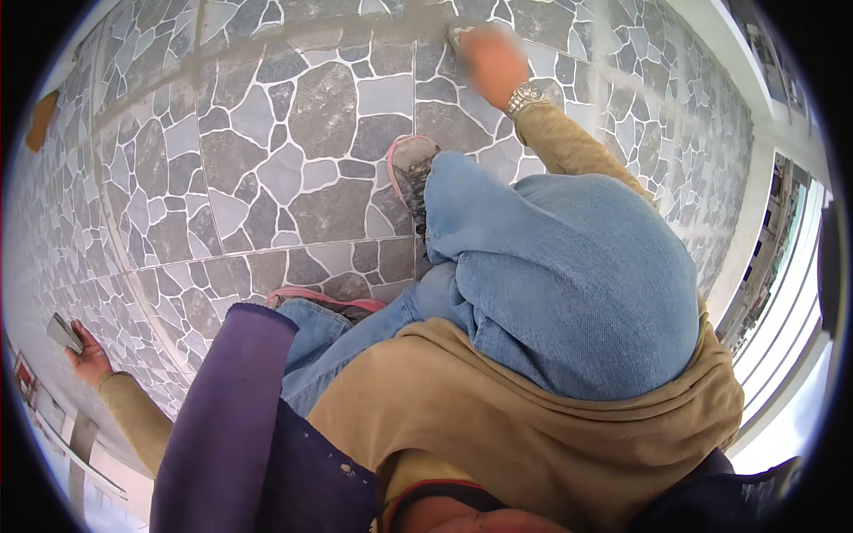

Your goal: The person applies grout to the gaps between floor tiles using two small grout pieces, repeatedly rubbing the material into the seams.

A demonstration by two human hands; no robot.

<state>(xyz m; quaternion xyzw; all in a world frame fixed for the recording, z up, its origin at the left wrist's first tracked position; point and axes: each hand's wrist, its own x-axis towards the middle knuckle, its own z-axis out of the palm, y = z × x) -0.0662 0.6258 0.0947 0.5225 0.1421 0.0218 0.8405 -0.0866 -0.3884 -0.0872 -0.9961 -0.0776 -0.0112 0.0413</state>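
Note:
My left hand (90, 357), at the far left, grips a flat grey rectangular tool (63, 332) held out over the floor. My right hand (491, 62) reaches to a grey grout band (398, 27) along a tile joint at the top, its fingers closed over a small greyish thing that is mostly hidden and too blurred to name. Both are on or over the stone-patterned tiled floor (329, 102) where I crouch, my jeans-clad knee (560, 266) bent between them.
My shoes (413, 169) rest on the tiles beneath me. A brown flat piece (43, 122) lies at the upper left. A pale raised edge (746, 222) runs along the right, with railings (791, 293) beyond it. Smeared grout strips cross the upper tiles.

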